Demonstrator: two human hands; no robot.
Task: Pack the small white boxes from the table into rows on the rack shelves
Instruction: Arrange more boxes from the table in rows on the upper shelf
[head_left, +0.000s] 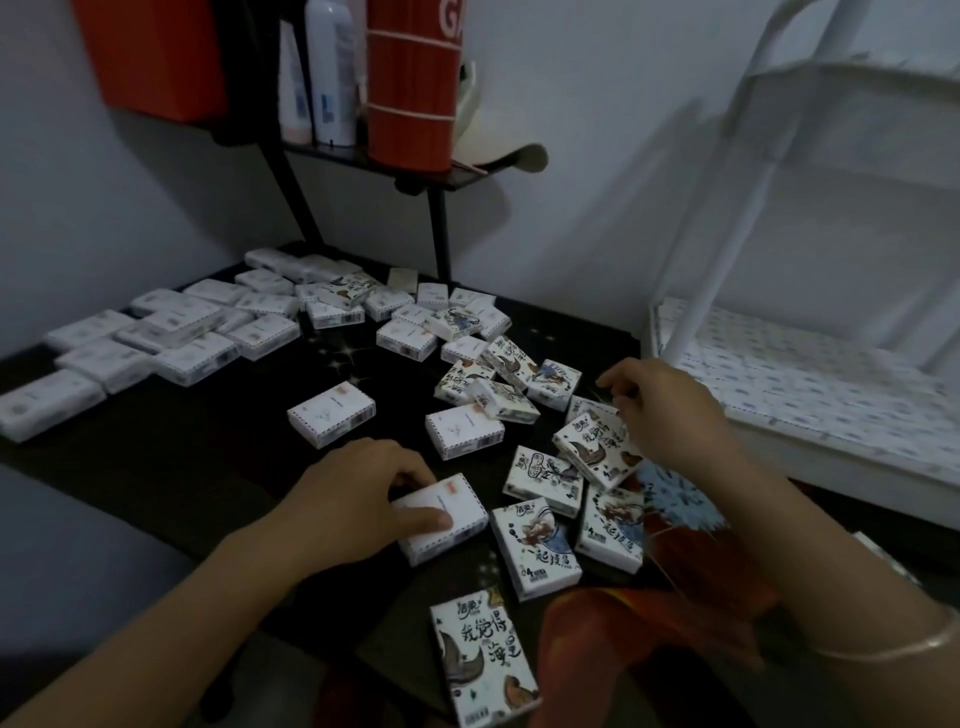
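**Though Dim, Crowded With Boxes Nearly Edge to Edge**

Looks down on a dark table (218, 467) with a faint sparkle print, pushed into a corner of white walls (571, 156). Carries small white boxes (331, 420) over most of its top. Sets them at the far left in flat rows (171, 338), plain faces up and packed side by side. Scatters them in the middle and at the right as a loose heap, many turned to show inked drawings and brush lettering. Keeps one printed box (483, 660) nearest the front edge, beside a red-orange cloth (649, 623).

Grips a plain box (457, 512) near the front of the table with the left hand (358, 499), thumb flat on the top face and fingers curled over the far edge. Reaches into the heap at the right with the right hand (660, 410), a thin bangle (883, 644) on the forearm. Curls the fingers down just beside a tilted box (597, 449); cannot tell whether they close on it.

Backs onto a black rack (439, 234) with a shelf (415, 171) bearing white bottles (330, 73), a red carton (410, 78) tied with cord and a cream cap (498, 140). Shows an orange-red case (150, 52) at the upper left. Meets, at the right, a white metal bunk frame (727, 182) and a mattress (805, 374) in a blue-dotted cover.
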